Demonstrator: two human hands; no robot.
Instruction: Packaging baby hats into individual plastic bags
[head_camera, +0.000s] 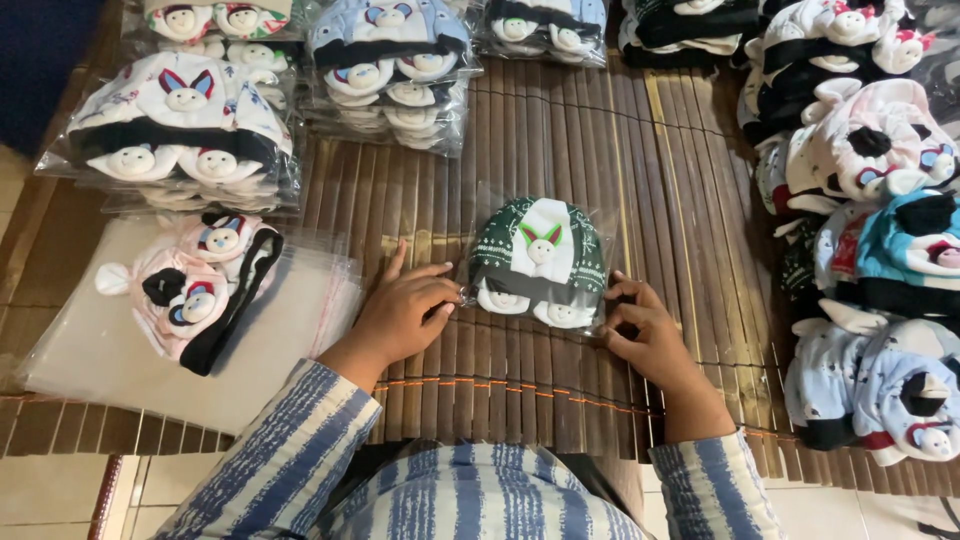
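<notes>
bamboo mat | beige tile floor | dim light

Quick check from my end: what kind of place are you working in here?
Likely a small home packing spot on the floor: a bamboo mat lies over tiles, bagged baby sets are stacked around it, and both hands, left hand and right hand, press a clear bag with a green set.
</notes>
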